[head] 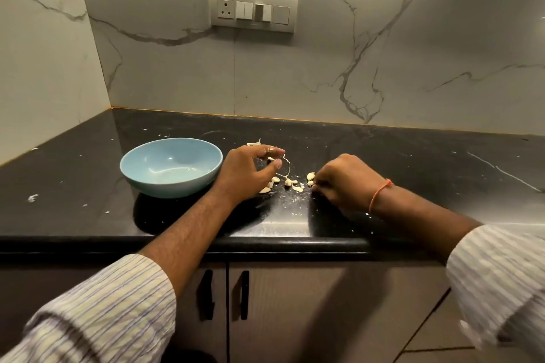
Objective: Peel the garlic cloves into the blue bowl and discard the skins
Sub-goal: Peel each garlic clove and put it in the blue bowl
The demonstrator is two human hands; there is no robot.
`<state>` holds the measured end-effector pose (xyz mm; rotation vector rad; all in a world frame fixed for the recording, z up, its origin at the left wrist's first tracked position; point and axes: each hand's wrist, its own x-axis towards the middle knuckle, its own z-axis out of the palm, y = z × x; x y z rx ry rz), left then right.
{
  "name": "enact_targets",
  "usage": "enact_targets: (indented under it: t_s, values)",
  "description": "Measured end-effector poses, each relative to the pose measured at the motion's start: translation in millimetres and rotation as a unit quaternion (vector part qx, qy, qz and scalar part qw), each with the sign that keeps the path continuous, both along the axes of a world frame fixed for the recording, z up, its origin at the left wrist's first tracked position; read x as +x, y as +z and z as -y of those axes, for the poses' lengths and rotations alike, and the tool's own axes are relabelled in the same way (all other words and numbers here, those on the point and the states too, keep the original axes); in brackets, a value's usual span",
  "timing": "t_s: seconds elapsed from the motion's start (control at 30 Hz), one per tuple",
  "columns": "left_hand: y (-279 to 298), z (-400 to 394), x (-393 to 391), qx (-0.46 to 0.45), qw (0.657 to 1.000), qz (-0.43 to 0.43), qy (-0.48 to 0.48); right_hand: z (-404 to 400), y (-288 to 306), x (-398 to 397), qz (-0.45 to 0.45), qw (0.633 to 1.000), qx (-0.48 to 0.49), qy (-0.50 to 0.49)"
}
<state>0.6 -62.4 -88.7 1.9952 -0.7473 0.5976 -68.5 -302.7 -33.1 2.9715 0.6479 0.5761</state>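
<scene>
Fingertips of my left hand pinch a thin strip of skin dangling at frame centre; my right hand curls knuckles-down, whether round a clove I cannot tell. Garlic cloves lie scattered between both hands, nearer my right. To their left, touching my left wrist, sits the blue bowl.

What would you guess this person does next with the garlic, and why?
Probably lift one clove from the garlic cloves and start peeling it. The blue bowl looks empty, the left hand pinches a strand of skin, and the right hand has its fingertips down at the cloves.
</scene>
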Motion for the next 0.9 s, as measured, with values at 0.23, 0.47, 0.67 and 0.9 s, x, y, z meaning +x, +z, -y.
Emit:
enact_targets:
  t_s: [0.23,0.47,0.67,0.9]
  values:
    - [-0.5,0.6,-0.8,0.014,0.999,0.007,-0.031,-1.7,13.3,10.4,-0.034,0.97,0.242,-0.008]
    - [4.0,-1.1,-1.1,-0.036,0.998,0.01,-0.054,-30.1,-11.7,19.2,-0.154,0.798,0.58,0.056]
    - [7.5,-2.7,-1.1,-0.062,0.996,-0.007,-0.062,-31.4,-23.0,29.0,-0.203,0.728,0.651,0.08]
    - [7.4,-3.2,2.1,-0.075,0.993,-0.045,-0.085,-32.6,-25.6,36.0,-0.24,0.703,0.66,0.112]
